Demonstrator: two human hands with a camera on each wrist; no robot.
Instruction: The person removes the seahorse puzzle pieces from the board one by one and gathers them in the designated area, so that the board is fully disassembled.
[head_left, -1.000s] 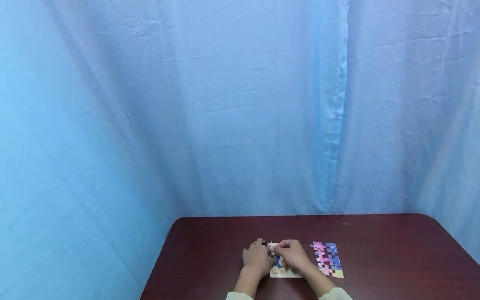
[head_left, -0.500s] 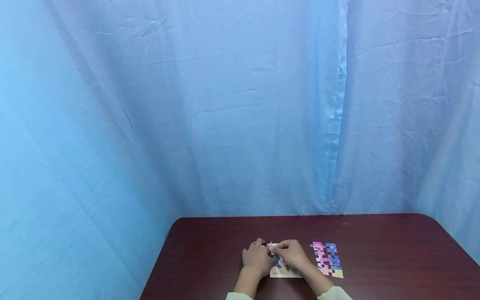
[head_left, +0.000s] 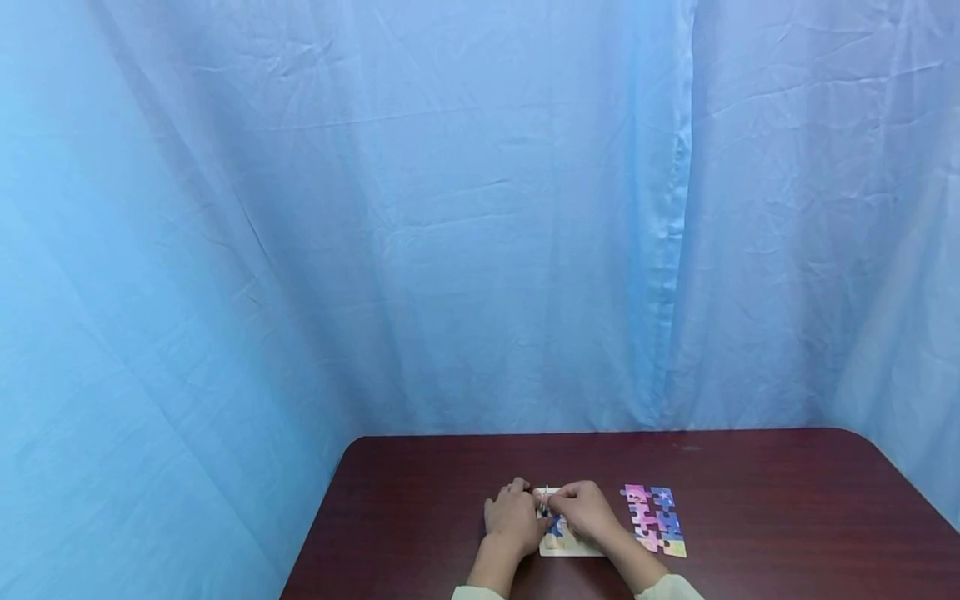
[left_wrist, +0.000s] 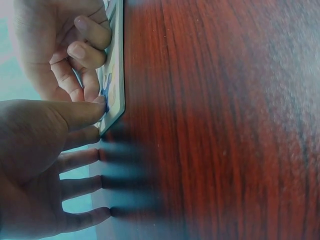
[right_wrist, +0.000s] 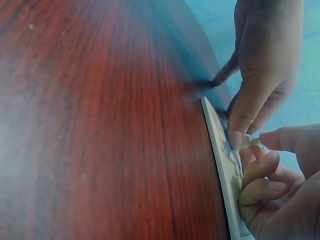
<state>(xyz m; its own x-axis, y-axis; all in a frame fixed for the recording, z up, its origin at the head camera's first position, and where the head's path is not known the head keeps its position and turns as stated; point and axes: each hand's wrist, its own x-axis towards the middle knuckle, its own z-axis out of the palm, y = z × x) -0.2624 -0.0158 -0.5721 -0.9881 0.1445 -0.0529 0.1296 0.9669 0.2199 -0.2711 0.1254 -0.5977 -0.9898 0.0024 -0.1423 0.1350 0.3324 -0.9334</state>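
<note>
A pale-framed jigsaw board point(head_left: 573, 549) lies on the table, with blue and cream pieces fitted at its left side. My left hand point(head_left: 513, 517) lies along the board's left edge, fingers straight and spread, its thumb point(right_wrist: 236, 138) pressing on a blue part of the picture. Thumb and index finger of my right hand point(head_left: 588, 508) pinch a small puzzle piece point(right_wrist: 248, 142), which stands tilted on edge over the board's far left part. The right hand's other fingers curl close above the board and hide much of its middle.
To the right of the board, several loose puzzle pieces point(head_left: 647, 518) in pink, blue and yellow lie in two rough columns. The dark red wooden table point(head_left: 780, 508) has rounded far corners. Blue curtains point(head_left: 480, 250) hang behind and beside it.
The pinched puzzle piece has shifted and tilted slightly to the right, along with the right fingertips. My left hand stays in nearly the same place.
</note>
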